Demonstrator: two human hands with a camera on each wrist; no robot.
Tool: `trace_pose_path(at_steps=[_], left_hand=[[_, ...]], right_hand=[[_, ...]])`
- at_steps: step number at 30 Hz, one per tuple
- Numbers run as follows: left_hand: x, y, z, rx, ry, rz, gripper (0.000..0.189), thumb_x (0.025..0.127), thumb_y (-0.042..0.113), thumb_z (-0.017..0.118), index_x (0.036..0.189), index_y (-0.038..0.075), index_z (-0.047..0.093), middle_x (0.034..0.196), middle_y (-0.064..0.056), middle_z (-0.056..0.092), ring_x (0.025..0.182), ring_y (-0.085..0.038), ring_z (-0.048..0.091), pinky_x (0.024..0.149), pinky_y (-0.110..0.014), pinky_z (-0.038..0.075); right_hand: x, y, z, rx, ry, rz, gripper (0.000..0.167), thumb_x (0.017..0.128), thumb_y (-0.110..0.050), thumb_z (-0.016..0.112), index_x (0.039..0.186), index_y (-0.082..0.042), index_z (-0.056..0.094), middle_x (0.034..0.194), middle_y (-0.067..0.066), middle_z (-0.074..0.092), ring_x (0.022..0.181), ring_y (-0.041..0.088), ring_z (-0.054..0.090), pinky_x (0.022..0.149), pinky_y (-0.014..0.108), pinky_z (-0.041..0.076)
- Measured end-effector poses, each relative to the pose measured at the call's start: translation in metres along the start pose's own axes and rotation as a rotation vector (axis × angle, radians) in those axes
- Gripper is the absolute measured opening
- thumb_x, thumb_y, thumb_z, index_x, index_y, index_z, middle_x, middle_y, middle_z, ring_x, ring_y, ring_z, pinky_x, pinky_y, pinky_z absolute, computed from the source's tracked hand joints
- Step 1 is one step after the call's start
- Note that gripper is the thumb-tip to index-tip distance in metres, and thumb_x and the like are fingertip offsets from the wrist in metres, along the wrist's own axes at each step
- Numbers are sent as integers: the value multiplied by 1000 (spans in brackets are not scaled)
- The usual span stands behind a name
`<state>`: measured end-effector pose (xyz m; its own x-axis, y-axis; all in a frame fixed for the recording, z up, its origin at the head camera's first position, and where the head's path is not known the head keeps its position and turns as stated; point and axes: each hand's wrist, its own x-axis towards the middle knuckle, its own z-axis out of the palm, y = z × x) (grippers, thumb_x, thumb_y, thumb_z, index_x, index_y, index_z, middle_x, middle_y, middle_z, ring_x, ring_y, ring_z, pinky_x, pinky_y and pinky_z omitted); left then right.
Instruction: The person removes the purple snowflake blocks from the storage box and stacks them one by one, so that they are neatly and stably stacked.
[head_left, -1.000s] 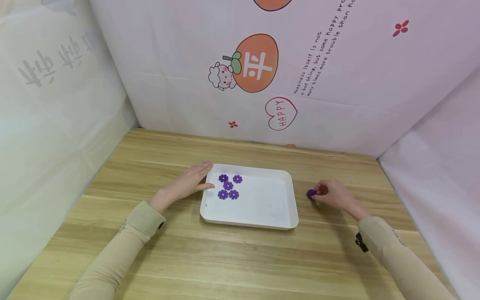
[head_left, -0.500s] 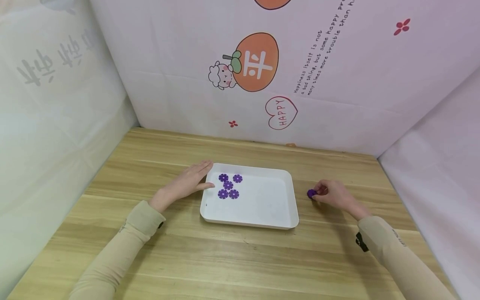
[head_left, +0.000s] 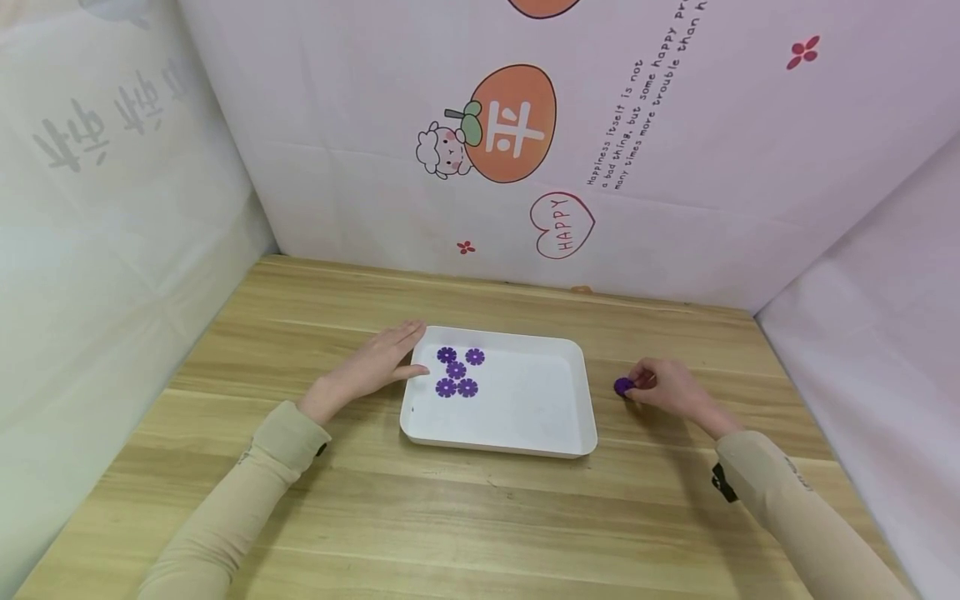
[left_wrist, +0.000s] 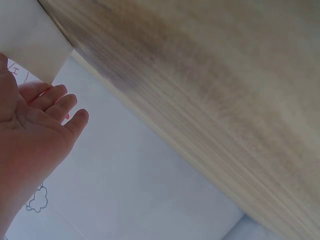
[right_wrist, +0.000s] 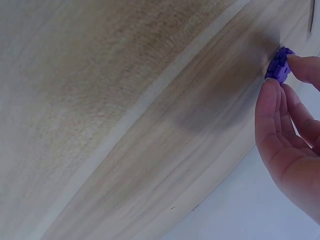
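A shallow white tray [head_left: 517, 408] lies on the wooden table. Several flat purple snowflake discs [head_left: 456, 370] with notched rims lie at its left side. My left hand [head_left: 378, 362] rests against the tray's left edge, fingers extended and thumb over the rim. In the left wrist view that hand [left_wrist: 37, 117] touches the tray's corner [left_wrist: 37, 50]. To the right of the tray, my right hand [head_left: 667, 387] pinches purple snowflake discs [head_left: 622, 387] between thumb and fingertips. The right wrist view shows these discs [right_wrist: 280, 65] as a small stack, its exact number hard to tell.
The wooden table [head_left: 480, 525] spreads around the tray. A white printed cloth [head_left: 360, 167] hangs behind it, with white cloth sides at left [head_left: 112, 292] and right [head_left: 862, 292]. A small dark speck [head_left: 412, 410] is on the tray's left side.
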<state>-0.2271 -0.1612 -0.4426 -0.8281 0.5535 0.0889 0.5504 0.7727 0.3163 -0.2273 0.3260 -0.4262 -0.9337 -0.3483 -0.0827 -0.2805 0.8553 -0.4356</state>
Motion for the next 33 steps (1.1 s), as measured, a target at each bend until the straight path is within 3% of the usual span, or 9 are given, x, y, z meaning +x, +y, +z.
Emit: trace_pose_path(at_steps=[21, 33], left_hand=[[-1, 0, -1, -2, -1, -3, 81, 96, 47, 58, 152, -5, 30, 160, -23, 30, 148, -40, 31, 122, -58, 28], [-2, 1, -1, -7, -3, -8, 81, 97, 47, 58, 152, -4, 29, 160, -24, 29, 149, -40, 30, 123, -58, 26]], right_hand=[[1, -3, -1, -7, -8, -1, 21, 86, -12, 74, 98, 4, 67, 90, 15, 72, 81, 23, 69, 71, 36, 60], [0, -3, -1, -17, 1, -21, 20, 86, -12, 75, 97, 3, 68, 89, 14, 72, 80, 20, 68, 68, 26, 57]])
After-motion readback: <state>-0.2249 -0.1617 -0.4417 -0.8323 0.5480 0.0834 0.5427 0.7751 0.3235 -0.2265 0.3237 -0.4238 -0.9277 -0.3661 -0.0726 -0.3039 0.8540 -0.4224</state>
